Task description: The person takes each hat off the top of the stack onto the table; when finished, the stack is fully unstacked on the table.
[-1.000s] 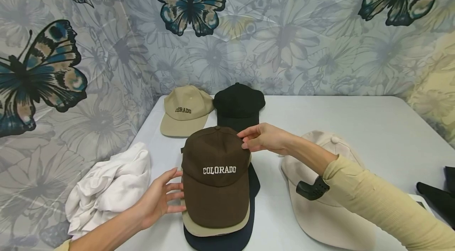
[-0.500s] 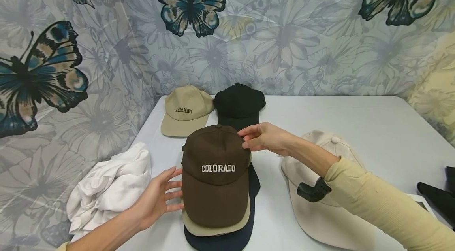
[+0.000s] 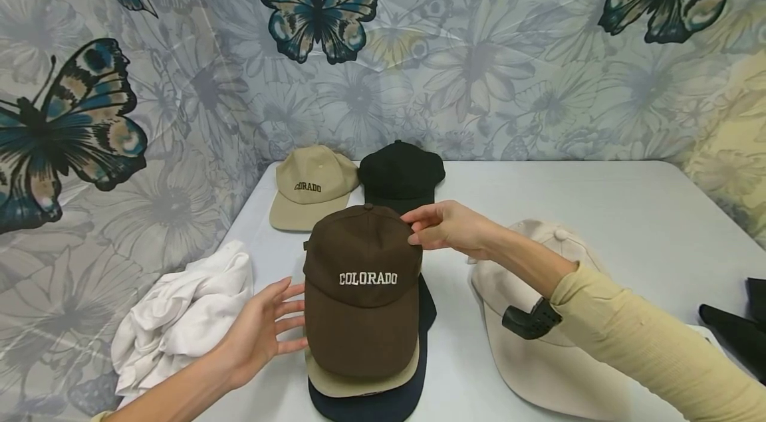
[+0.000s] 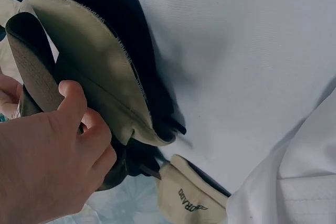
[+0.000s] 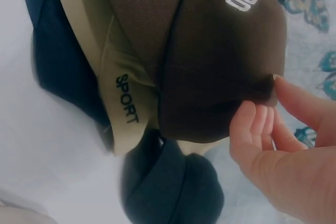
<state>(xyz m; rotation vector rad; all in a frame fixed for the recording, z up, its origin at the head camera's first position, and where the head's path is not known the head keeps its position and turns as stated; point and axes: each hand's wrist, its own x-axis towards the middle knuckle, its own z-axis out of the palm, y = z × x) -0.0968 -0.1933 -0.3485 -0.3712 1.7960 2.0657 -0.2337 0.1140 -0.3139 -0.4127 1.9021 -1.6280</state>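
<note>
A brown cap point(image 3: 362, 329) with white COLORADO lettering tops a stack, over a khaki cap point(image 3: 335, 385) and a navy cap point(image 3: 365, 410). My right hand point(image 3: 455, 230) pinches the brown cap's crown at its upper right; in the right wrist view, thumb and fingers of that hand point(image 5: 283, 145) close on the brown fabric point(image 5: 220, 61). At the stack's left side, my left hand point(image 3: 257, 329) has its fingers spread, tips at the brown cap's edge. The left wrist view shows the left hand point(image 4: 58, 150) with bent fingers against the caps, fingertips partly hidden.
Behind the stack lie another khaki cap point(image 3: 314, 184) and a black cap point(image 3: 401, 176). A crumpled white cloth point(image 3: 191, 316) is at the left. To the right, under my right forearm, sits a large cream cap point(image 3: 538, 369); black objects point(image 3: 727, 335) lie at the far right edge.
The brown cap has shifted slightly up and back over the stack, its brim edge higher over the khaki one. My right hand has risen slightly with it; the left stays at the side.
</note>
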